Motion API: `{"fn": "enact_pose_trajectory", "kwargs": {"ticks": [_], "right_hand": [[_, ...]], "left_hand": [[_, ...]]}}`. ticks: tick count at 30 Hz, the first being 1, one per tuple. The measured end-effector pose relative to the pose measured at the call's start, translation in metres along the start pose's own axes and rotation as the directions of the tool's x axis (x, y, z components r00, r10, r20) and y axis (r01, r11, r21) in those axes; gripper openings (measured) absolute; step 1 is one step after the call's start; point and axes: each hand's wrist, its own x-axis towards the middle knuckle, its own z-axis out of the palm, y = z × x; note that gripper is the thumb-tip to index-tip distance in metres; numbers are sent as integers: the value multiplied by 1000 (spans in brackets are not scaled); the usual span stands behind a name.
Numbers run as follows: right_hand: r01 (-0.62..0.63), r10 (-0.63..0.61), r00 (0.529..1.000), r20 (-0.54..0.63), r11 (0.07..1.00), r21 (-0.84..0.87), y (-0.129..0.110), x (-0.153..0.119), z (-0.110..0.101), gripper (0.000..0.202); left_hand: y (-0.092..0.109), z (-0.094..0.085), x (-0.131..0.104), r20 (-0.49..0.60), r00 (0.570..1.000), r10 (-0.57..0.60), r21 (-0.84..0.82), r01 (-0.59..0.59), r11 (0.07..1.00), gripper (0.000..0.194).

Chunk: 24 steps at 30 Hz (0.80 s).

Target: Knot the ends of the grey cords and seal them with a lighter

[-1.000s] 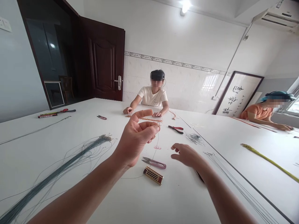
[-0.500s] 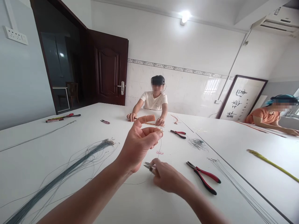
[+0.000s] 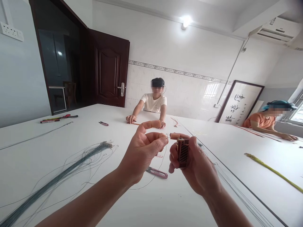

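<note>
My left hand [image 3: 146, 146], raised over the table, pinches a thin dark cord [image 3: 163, 159] near a small loop at its fingertips; the cord hangs down and curves onto the table. Close beside it on the right, my right hand [image 3: 197, 160] is wrapped round a dark brown patterned lighter [image 3: 183, 153], held upright, with the index finger stretched toward the loop. No flame shows. Pink-handled thread snips [image 3: 157, 172] lie on the table below my left hand. A small pink cord piece [image 3: 159, 156] is partly behind the hanging cord.
A bundle of grey-green cords [image 3: 71, 170] spreads over the left of the white table [image 3: 132, 208]. Yellow-green cords [image 3: 272, 170] lie right. Small snips [image 3: 103, 123] and red-handled tools [image 3: 68, 116] lie farther back. Two people sit across and at the far right.
My right hand has let go of the snips and risen beside my left hand with a lighter in it. The pliers on the right are no longer visible.
</note>
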Motion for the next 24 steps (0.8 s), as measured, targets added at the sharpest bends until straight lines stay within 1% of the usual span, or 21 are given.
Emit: {"fn": "enact_pose_trajectory", "kwargs": {"ticks": [2,3,5,7,9,12,15,18,21,24], "right_hand": [[18,-18,1000,7,1000,-5,-1,-2,1,46],[44,-44,999,-11,998,-38,-1,-3,1,43],[107,-118,989,-87,987,-123,0,-4,1,30],[158,-191,967,-168,968,-194,0,-5,2,22],[185,-233,951,-205,956,-228,0,-4,2,16],[194,-249,947,-202,947,-257,-2,-3,2,10],[176,-246,949,-195,931,-319,-3,-2,1,10],[183,-267,943,-196,913,-364,-2,-3,1,14],[224,-316,926,-205,900,-374,-2,-3,4,20],[252,-367,904,-219,872,-420,-2,-2,5,22]], "left_hand": [[-1,0,0,4,1000,-7,15,7,1000,32],[-2,1,0,7,1000,-4,21,4,1000,33],[-3,2,0,10,1000,13,31,-14,999,35],[-4,4,-1,21,999,27,48,-28,998,38],[-5,7,-3,40,999,-1,86,-2,996,39],[-5,10,-7,59,996,-61,161,51,986,41],[-5,10,-8,63,994,-89,211,74,975,42],[-6,10,-8,62,993,-96,233,79,969,42],[-9,9,-6,39,998,-50,273,37,961,42],[-15,8,-4,-6,997,74,355,-67,933,40]]}}
